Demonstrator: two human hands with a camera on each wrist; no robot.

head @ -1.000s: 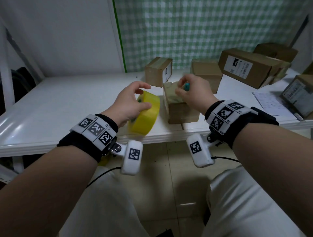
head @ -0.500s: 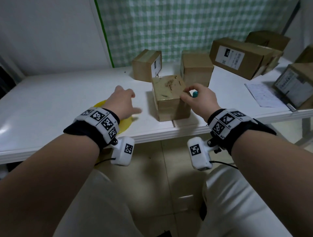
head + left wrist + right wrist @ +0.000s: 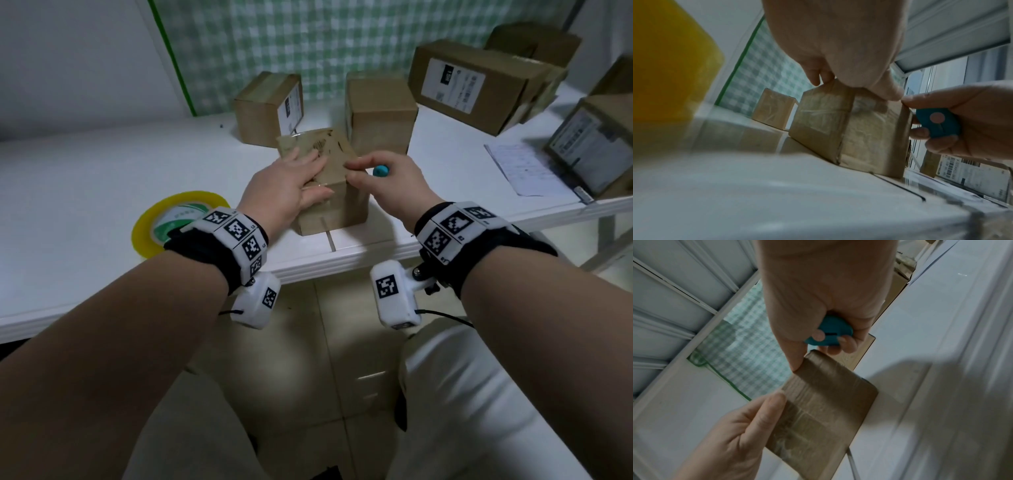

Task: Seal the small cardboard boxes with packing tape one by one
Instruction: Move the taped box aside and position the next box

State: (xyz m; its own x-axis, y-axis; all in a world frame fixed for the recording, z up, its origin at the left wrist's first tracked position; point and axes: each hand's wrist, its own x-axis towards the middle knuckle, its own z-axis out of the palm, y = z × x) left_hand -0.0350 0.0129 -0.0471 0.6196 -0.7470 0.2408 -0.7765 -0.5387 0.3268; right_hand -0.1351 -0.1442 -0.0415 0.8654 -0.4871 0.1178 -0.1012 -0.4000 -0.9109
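From the head view, the small cardboard box stands near the front edge of the white desk, its top glossy with clear tape; it looks light and stiff, and the taped faces probably slick, so pressing flat on top and bracing at the corners seems the safest hold. The left hand lies flat on its top with straight fingers, while the right hand touches the right top edge with its forefinger and keeps a small teal cutter tucked in its curled fingers. The yellow tape roll lies flat to the left, just beside the left wrist, and two more small boxes stand close behind, leaving little room to push the box farther away; larger labelled cartons sit at the far right. In the left wrist view, the fingertips press the box's top edge, and wrinkled tape runs down its near side. In the right wrist view, the cutter is clasped against the palm, the thumb on the box's corner.
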